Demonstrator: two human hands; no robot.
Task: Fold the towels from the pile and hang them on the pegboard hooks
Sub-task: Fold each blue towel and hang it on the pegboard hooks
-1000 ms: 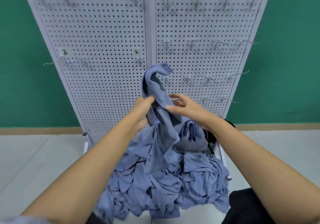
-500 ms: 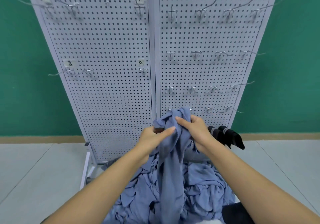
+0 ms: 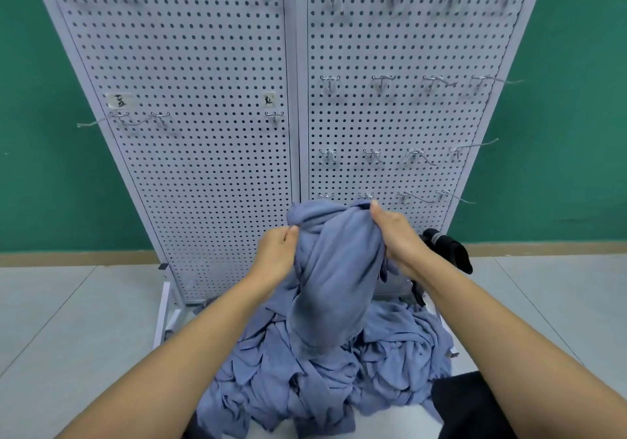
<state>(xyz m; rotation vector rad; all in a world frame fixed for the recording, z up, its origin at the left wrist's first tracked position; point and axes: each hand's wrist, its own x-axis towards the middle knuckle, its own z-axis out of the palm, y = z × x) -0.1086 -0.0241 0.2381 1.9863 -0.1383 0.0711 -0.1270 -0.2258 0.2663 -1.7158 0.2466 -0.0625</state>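
Before perforated white pegboard, both hands, left and right, grip a bunched, soft blue towel above the crumpled pile.

Two white pegboard panels stand side by side. The right panel carries sixteen hooks, in four rows of four. The left panel shows three hooks in its labelled row and at least three more, blurred, along the top edge. Two paper labels are in full view on the left panel; a third is cut off at the top. There are two hands, the left hand and the right hand, with one blue towel gripped between them. The pile beneath is too rumpled for its towels to be counted.
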